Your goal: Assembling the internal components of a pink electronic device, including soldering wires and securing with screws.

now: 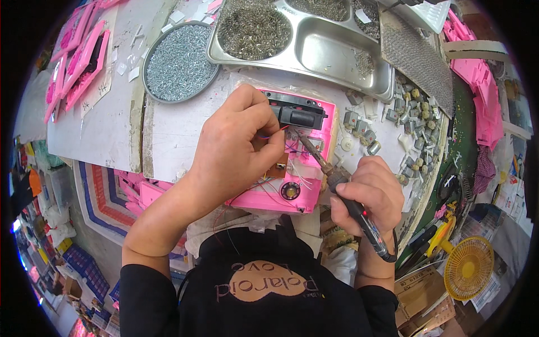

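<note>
A pink plastic housing (pixel 255 199) lies in front of me with its inside facing up. My right hand (pixel 370 194) is wrapped round a soldering iron (pixel 353 208), whose tip reaches in beside a black part (pixel 303 117) at the housing's far end. Over the left side, my left hand (pixel 238 137) pinches a thin red and blue wire (pixel 275 135) close to that tip. Whether the tip touches the wire is too small to tell. Near me in the housing sit a brown circuit board (pixel 278 169), a round dark part (pixel 290 191) and loose thin wires.
Beyond the housing stand a round tray of screws (pixel 179 62) and a metal compartment tray (pixel 331 50) holding small springs. Several small motors (pixel 415 123) lie loose at right. Pink shells (pixel 87 64) are at far left. A yellow fan (pixel 469 268) stands at lower right.
</note>
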`<state>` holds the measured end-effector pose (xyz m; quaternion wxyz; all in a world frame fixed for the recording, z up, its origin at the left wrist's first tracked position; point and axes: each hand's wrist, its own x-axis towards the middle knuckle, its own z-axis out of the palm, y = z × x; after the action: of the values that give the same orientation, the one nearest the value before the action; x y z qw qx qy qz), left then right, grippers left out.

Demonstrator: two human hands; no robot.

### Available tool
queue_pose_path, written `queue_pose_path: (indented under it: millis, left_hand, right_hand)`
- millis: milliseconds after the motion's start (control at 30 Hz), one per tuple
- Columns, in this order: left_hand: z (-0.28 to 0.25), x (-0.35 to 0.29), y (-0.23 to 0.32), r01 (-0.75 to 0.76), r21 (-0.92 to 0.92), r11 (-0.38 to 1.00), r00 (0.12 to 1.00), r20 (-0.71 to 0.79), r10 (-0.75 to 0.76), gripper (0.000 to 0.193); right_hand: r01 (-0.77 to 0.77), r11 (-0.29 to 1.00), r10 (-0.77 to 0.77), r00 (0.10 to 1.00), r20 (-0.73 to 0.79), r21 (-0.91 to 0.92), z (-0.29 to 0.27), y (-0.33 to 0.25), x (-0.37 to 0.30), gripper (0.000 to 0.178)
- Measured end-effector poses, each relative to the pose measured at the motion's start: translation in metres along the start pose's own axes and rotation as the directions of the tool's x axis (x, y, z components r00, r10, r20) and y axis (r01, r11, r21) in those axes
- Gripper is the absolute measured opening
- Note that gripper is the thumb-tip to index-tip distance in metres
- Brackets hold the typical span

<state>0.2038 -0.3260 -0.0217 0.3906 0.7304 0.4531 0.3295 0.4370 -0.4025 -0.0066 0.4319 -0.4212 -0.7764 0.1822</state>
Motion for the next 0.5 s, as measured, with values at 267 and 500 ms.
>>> queue_pose_path:
  millis: [267, 500]
  left_hand:
    - [0.0007, -0.0019, -0.0024, -0.021, 0.026, 0.999, 1.000, 0.010, 0.020, 0.011]
    - [0.0028, 0.0009, -0.0020, -0.063, 0.077, 0.995, 0.997, -0.040, 0.066, 0.013]
  right_hand:
    - [-0.004, 1.000, 0.004, 1.000, 0.001, -0.001, 0.0063, 0.0045, 0.0031, 0.034]
    - [0.002, 1.000, -0.002, 1.000, -0.008, -0.008, 0.0074, 0.0047, 0.0056, 0.035]
